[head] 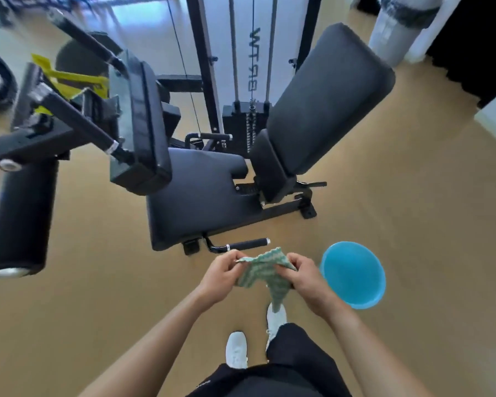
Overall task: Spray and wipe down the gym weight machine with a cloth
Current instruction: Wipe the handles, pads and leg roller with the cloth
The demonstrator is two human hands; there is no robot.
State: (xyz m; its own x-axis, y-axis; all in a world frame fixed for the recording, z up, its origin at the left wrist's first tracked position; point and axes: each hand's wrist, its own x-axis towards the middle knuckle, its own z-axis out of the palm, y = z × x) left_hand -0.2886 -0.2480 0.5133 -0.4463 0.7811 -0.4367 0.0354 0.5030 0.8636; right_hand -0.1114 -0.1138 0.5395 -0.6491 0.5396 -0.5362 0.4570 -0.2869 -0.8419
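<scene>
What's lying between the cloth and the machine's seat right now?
In the head view, a black grip handle and a strip of tan floor lie between the cloth and the seat.

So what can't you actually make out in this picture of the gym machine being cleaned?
From the head view:
weight stack: partly behind the backrest, plate markings too small.
cloth: bunched in the left hand and right hand, so its full shape is hidden.
blue bucket: whether it holds water is unclear.
roller pad: blurred, cut off by the left edge.
spray bottle: none in view.
</scene>
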